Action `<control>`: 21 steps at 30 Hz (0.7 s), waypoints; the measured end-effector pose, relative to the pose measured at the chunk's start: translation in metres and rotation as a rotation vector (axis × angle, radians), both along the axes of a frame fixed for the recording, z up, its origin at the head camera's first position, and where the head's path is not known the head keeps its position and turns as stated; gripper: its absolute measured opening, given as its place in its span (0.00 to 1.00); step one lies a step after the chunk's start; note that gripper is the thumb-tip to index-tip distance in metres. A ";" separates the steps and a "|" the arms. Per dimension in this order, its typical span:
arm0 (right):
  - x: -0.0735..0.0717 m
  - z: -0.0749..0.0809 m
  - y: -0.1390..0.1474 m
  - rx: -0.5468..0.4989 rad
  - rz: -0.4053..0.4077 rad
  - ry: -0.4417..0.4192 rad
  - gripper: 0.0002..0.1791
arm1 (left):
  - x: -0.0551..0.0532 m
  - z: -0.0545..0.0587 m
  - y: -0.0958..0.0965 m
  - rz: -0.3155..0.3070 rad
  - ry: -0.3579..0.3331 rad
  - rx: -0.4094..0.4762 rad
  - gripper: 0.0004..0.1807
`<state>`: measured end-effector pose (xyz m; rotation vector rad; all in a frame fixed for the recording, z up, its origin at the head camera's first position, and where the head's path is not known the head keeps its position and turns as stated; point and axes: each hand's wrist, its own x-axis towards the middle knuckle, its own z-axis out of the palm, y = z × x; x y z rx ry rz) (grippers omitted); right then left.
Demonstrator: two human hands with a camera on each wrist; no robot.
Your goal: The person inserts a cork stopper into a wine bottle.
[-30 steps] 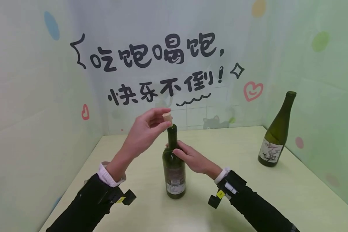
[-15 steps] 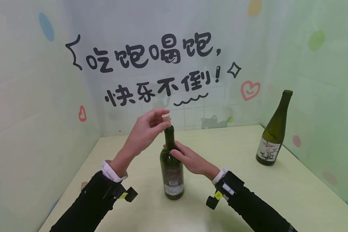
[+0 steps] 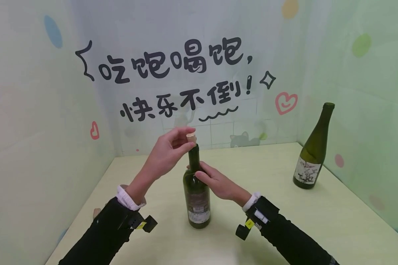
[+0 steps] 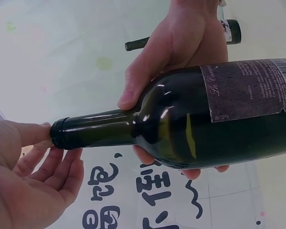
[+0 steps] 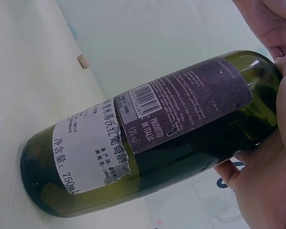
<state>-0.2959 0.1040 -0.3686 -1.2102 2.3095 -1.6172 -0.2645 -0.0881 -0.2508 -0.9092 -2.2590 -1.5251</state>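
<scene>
A dark green wine bottle [image 3: 197, 200] stands upright on the table, its printed back label [image 5: 181, 105] towards me. My right hand [image 3: 219, 183] grips its shoulder just below the neck, thumb on the near side and fingers behind. At the bottle mouth [image 4: 59, 133], my left hand [image 3: 164, 152] pinches a pale cork [image 3: 191, 137] between thumb and forefinger. The cork stands at the top of the neck with its upper end showing; its lower end is hidden by the fingers. In the left wrist view the fingers mostly cover it.
Towards the right back of the table [image 3: 252, 162] stands a second green bottle [image 3: 311, 151] with a floral white label. Another cork [image 5: 83, 61] lies near the left wall, partly behind my left sleeve [image 3: 99, 228] in the head view. Fabric walls enclose the table on three sides.
The head view has shifted slightly. My left thumb and forefinger have shifted a little on the cork, and more of its side shows. The right hand keeps its grip on the bottle.
</scene>
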 end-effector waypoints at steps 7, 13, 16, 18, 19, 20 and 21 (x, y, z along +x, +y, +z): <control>0.001 0.000 0.000 0.000 -0.004 -0.001 0.26 | 0.000 -0.005 0.000 -0.035 0.054 0.004 0.18; 0.002 0.002 -0.001 -0.004 -0.003 -0.009 0.26 | -0.002 -0.010 0.000 -0.028 0.078 0.024 0.17; 0.002 0.002 -0.001 -0.005 -0.004 -0.008 0.26 | -0.003 -0.011 0.001 -0.010 0.086 0.033 0.17; 0.002 0.002 -0.001 -0.006 -0.004 -0.007 0.26 | 0.002 -0.008 0.003 -0.002 0.083 0.036 0.16; 0.002 0.002 -0.001 -0.007 -0.003 -0.007 0.26 | 0.002 -0.008 0.003 -0.004 0.085 0.040 0.16; 0.002 0.002 -0.001 -0.007 -0.002 -0.007 0.27 | 0.002 -0.008 0.003 -0.006 0.085 0.043 0.16; 0.001 0.002 -0.001 -0.006 -0.003 -0.009 0.27 | 0.002 -0.008 0.003 -0.010 0.084 0.046 0.16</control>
